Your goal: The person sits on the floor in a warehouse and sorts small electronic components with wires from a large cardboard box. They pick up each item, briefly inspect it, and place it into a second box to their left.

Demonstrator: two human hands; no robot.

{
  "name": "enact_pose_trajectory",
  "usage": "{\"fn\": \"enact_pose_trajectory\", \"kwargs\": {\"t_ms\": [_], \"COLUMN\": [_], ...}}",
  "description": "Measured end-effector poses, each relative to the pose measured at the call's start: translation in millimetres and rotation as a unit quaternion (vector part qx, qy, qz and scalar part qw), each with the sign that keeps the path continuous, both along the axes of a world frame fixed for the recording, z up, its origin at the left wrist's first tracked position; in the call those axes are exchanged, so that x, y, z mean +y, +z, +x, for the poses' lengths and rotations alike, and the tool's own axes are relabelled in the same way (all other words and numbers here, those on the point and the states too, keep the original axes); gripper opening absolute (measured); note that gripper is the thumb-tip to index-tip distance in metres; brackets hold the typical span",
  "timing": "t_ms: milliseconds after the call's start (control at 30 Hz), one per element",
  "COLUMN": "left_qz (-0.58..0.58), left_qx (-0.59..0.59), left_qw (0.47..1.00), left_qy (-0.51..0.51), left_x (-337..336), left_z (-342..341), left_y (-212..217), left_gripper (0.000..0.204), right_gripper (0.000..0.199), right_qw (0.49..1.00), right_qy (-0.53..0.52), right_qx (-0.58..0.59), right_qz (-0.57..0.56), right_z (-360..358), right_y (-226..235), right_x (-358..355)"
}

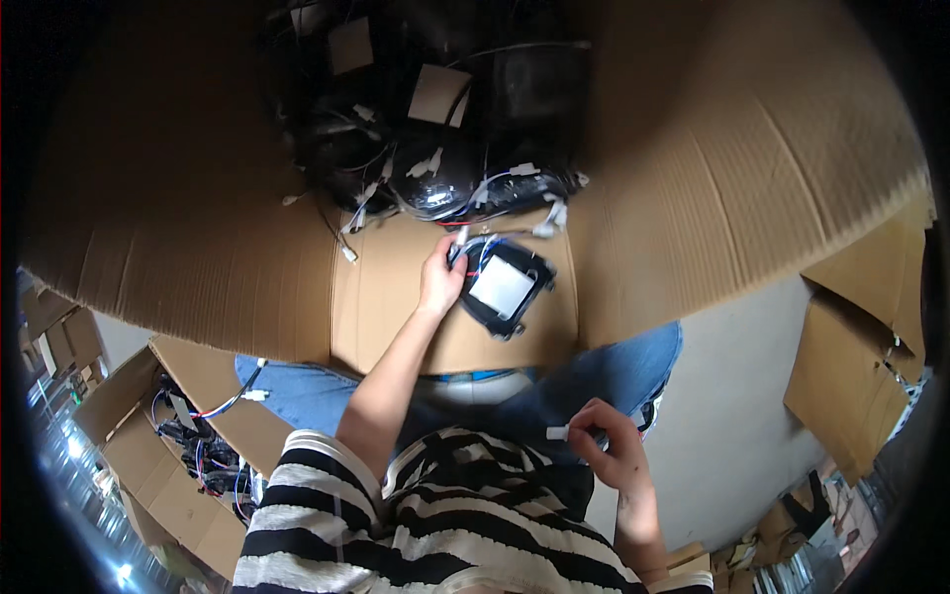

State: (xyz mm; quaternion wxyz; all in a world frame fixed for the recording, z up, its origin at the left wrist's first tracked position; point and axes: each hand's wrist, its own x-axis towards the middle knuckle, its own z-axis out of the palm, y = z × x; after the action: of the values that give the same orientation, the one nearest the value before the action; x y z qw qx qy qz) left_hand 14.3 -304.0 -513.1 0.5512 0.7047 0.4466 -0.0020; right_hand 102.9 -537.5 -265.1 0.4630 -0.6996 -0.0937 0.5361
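My left hand is closed on the left edge of a black wired unit. A pale square panel lies on the unit's upper face, and thin blue, red and white wires run across its top end. A white connector sticks up beside my left fingertips. Apart from the unit, low on the right and above my leg, my right hand pinches a small white rectangular piece. Its exact kind is too small to tell.
Around the unit stands a large open cardboard box. Dark wrapped units with white connectors fill its far part. At lower left, a second cardboard box holds several black wired parts. More cardboard stands at right.
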Motion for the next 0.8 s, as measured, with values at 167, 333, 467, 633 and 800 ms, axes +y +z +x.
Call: {"fn": "enact_pose_trajectory", "kwargs": {"t_ms": [167, 333, 467, 633, 800], "left_qz": [0.000, -0.169, 0.091, 0.270, 0.120], "left_qx": [0.028, 0.259, 0.296, -0.054, -0.117], "left_qw": [0.989, 0.915, 0.903, 0.937, 0.949], "left_qy": [-0.143, -0.261, -0.297, -0.214, -0.266], "left_x": [3.2, 17.3, -9.0, -26.1, -34.0], "left_z": [-22.6, 34.1, 61.5, 50.7, 34.0], "left_y": [-14.0, -10.7, 5.7, 27.8, 93.6], "left_gripper": [0.029, 0.037, 0.034, 0.012, 0.011], "right_gripper": [0.004, 0.004, 0.003, 0.003, 0.004], "right_qw": [0.999, 0.999, 0.999, 0.998, 0.997], "right_qy": [0.031, 0.021, 0.036, 0.023, 0.044], "right_qx": [-0.028, -0.030, -0.036, -0.054, -0.063], "right_qz": [0.009, 0.006, -0.003, 0.006, 0.018], "right_z": [-4.6, -10.9, -11.4, -10.7, -13.9], "right_y": [4.0, 4.4, 5.2, 7.0, 10.8], "right_x": [4.5, 1.7, 6.3, 6.3, 6.2]}}
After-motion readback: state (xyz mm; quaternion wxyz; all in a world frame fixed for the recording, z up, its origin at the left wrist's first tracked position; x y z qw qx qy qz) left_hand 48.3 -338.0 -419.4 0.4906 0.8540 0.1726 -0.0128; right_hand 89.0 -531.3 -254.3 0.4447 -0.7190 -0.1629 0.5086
